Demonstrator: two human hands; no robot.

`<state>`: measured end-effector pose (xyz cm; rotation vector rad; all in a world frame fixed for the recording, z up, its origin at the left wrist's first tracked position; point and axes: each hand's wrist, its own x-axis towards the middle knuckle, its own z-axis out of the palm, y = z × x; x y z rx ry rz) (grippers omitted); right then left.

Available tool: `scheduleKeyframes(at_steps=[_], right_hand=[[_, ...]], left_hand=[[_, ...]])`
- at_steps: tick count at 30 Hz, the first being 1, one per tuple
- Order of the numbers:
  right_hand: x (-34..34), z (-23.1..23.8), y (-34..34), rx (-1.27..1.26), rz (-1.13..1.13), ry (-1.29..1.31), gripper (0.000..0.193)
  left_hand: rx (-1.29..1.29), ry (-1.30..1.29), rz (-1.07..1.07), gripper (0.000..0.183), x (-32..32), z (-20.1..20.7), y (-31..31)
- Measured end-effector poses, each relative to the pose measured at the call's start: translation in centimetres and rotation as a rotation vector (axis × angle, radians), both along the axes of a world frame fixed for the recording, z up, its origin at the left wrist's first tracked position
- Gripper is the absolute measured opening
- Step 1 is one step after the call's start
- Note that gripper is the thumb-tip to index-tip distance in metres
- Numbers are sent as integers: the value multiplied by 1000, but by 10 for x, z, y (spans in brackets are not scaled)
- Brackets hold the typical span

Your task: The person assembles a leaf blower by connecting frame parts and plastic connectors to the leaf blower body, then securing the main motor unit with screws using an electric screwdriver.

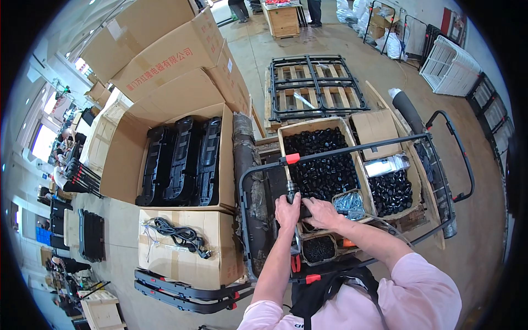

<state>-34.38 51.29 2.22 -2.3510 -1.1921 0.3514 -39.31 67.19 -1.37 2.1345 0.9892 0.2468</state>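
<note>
A power drill [291, 188] with a metallic chuck points away from me, above the inner side of a black tubular frame [352, 148] with red clips. My left hand [287, 213] wraps round the drill just behind its chuck. Close beside it, my right hand [323, 214] has its fingers curled; a dark part shows under them, but what they grip is mostly hidden. The frame lies over cardboard bins. Beyond my hands, one bin holds many black plastic caps [319, 159]. A small box of silvery screws [350, 203] is by my right wrist, and small black screws [319, 249] lie nearer me.
At left, an open carton [118, 159] holds black plastic housings [184, 159]. A coiled black cable [179, 234] rests on a closed carton [223, 264]. Another bin of black caps [390, 192] is at right. More frames [316, 85] lie on a pallet ahead.
</note>
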Motion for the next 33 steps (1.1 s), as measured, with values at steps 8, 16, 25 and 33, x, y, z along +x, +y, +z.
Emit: scheduleKeyframes(at_steps=[8, 16, 25, 33], right_hand=[[8, 3, -7, -15, -41, 49, 74], [22, -1, -13, -19, -50, 53, 74], [25, 5, -13, -47, -28, 65, 74], [35, 0, -14, 6, -23, 22, 77]], left_hand=[[114, 48, -137, 61, 9, 21, -4], [118, 91, -152, 61, 22, 21, -11], [76, 87, -136, 63, 28, 17, -9], [60, 108, -117, 63, 39, 18, -8]])
